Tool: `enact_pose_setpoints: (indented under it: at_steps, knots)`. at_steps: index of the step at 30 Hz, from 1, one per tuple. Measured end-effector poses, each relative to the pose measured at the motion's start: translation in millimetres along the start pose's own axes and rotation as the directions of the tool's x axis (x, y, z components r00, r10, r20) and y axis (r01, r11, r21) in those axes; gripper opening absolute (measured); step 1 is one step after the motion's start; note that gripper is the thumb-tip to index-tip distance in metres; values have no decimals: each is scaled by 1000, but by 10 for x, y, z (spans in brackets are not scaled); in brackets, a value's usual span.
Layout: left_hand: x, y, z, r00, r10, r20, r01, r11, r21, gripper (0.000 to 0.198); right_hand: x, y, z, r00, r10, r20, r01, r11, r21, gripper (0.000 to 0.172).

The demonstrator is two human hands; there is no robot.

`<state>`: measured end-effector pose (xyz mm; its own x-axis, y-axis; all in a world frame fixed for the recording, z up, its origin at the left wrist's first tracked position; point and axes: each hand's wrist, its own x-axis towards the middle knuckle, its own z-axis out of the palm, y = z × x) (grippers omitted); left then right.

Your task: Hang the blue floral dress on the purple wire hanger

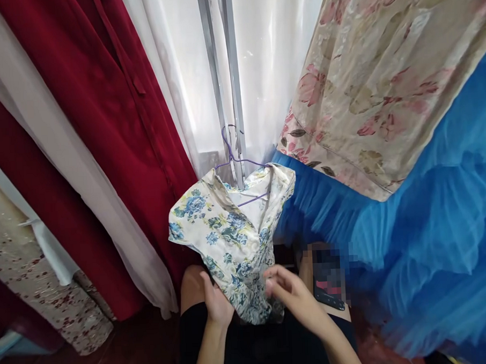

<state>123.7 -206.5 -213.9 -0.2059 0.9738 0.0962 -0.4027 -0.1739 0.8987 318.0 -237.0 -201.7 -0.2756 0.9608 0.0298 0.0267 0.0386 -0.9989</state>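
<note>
A white blouse (229, 231) with blue flowers and green leaves hangs on a purple wire hanger (248, 160), its gathered lower part lying over my lap. My left hand (219, 304) holds the lower left side of the blouse, thumb in front and the other fingers hidden behind the cloth. In front of the gathered part on the right is my right hand (290, 292). Its fingers are curled, with thumb and forefinger close together; whatever they pinch is too small or blurred to make out.
A phone (329, 301), partly pixelated, rests on my right thigh. Grey metal bars (232, 70) stand before a white curtain (173, 61). Red cloth (117, 155) hangs left; at right hang a beige floral garment (368, 90) and blue tulle (430, 238).
</note>
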Motion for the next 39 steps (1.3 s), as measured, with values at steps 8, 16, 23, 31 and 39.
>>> enact_pose_setpoints:
  at_steps: [8, 16, 23, 31, 39]
  knots:
    - [-138, 24, 3, 990, -142, -6, 142, 989, 45, 66, 649, -189, 182, 957, -193, -218, 206, 978, 39, 33]
    - [-42, 87, -85, 989, -141, 36, 134, 980, 146, 54, 642, -488, 79, 979, -174, -109, 176, 984, 6, 25]
    - [53, -66, -116, 803, 525, -282, -307, 770, 559, 67, 499, -367, 173, 972, -90, -216, 112, 989, 93, 26]
    - [102, -93, 310, 860, 472, 193, -491, 663, 566, 4, 443, -442, 356, 988, -76, -136, 95, 986, 138, 27]
    - [191, 84, 297, 883, 263, 390, -461, 648, 607, 16, 994, -1042, 178, 974, -58, -218, 134, 926, 354, 28]
